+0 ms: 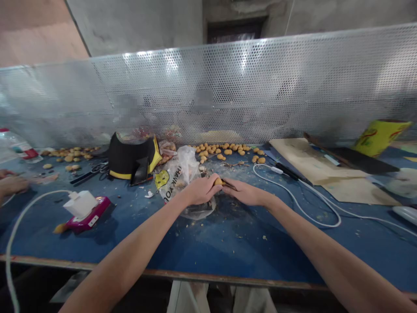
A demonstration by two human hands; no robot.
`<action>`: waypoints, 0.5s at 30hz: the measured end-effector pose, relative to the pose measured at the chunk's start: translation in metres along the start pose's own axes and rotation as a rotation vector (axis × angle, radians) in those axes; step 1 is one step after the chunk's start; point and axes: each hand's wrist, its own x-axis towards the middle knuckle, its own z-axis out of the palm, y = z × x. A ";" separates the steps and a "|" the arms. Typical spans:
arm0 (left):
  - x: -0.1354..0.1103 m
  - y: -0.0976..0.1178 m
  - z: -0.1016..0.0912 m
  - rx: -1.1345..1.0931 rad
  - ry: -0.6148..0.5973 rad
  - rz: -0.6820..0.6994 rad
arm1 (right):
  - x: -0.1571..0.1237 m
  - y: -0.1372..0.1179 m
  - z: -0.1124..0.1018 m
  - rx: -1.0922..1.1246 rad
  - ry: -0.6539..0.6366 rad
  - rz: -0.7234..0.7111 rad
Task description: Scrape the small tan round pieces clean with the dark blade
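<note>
Near the middle of the table, my left hand [203, 190] is closed around a small yellow-brown potato-like lump [218, 181]. My right hand [246, 192] meets it from the right, its fingers closed on a dark, thin knife-like tool [229, 184]. The tool's tip reaches the lump; its exact kind is hard to make out. A clear plastic bag [200, 211] printed "THANK YOU" lies crumpled below and left of my hands. Behind them, many similar yellow-brown lumps [228, 151] are spread along the perforated metal screen.
A black-and-yellow box-like object [132, 158] and scissors [89, 173] lie left. Nearer is a purple power strip [89, 216] with a white plug [80, 204]. White cable [302, 213], cardboard [302, 161] and a yellow packet [379, 138] occupy the right. Another person's hand [13, 184] shows far left.
</note>
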 end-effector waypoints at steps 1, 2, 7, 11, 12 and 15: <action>0.000 0.000 -0.001 -0.005 -0.001 0.002 | 0.000 0.000 0.000 -0.021 -0.002 0.002; 0.001 0.000 -0.001 -0.009 -0.001 0.008 | 0.000 0.001 0.001 -0.054 -0.004 0.002; 0.001 0.001 -0.001 -0.031 0.013 -0.002 | 0.000 0.004 0.002 -0.208 -0.002 -0.010; 0.001 0.003 -0.001 -0.091 0.038 -0.035 | -0.001 0.002 0.003 -0.312 0.015 0.022; 0.001 0.004 -0.001 -0.104 0.040 -0.048 | -0.002 0.002 0.003 -0.338 0.014 0.038; 0.000 0.005 -0.001 -0.149 0.029 -0.093 | -0.002 0.000 0.004 -0.400 0.015 0.068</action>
